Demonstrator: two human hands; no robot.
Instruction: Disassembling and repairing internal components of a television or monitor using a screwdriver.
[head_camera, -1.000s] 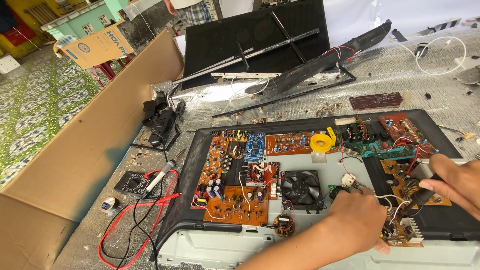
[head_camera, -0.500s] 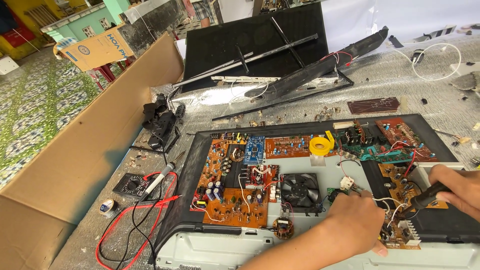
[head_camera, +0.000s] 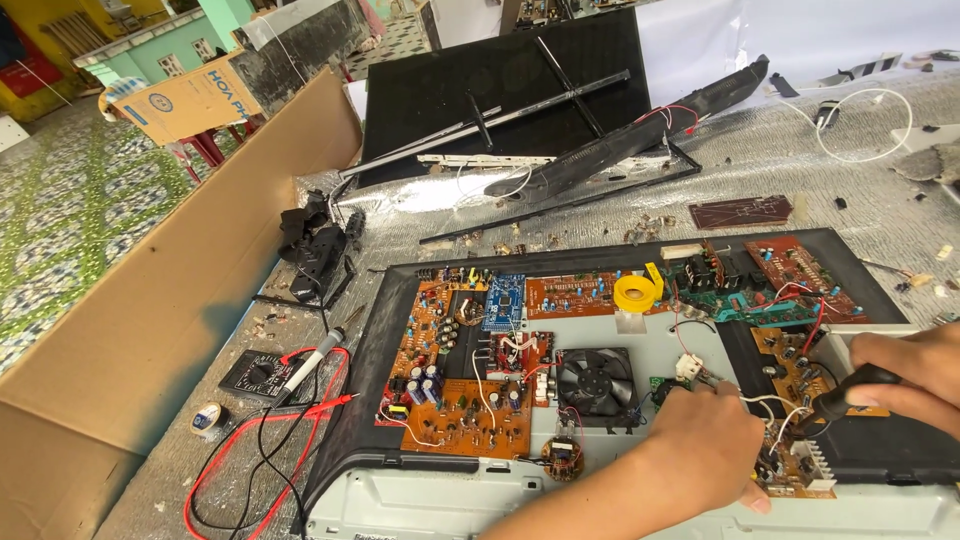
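Note:
An open amplifier chassis (head_camera: 640, 500) lies in front of me, full of orange circuit boards (head_camera: 465, 425), a small black fan (head_camera: 596, 380) and a blue board (head_camera: 503, 300). My left hand (head_camera: 700, 450) reaches in from below and pinches a thin metal wire beside a white connector (head_camera: 688, 366). My right hand (head_camera: 915, 375) comes in from the right edge and grips a black-handled soldering tool (head_camera: 845, 392). Its tip points down at a small brown board (head_camera: 790, 465) with white wires. The two hands are close together over that board.
A yellow tape roll (head_camera: 635, 292) sits on the boards. Left of the chassis lie a black multimeter (head_camera: 262, 372) with red and black leads (head_camera: 250, 460) and a small solder spool (head_camera: 208, 418). A cardboard wall (head_camera: 150, 330) runs along the left. Black panels and frame strips (head_camera: 520, 90) lie behind.
My right hand has shifted slightly lower and rightward with the tool. My left hand stays at the same spot on the board.

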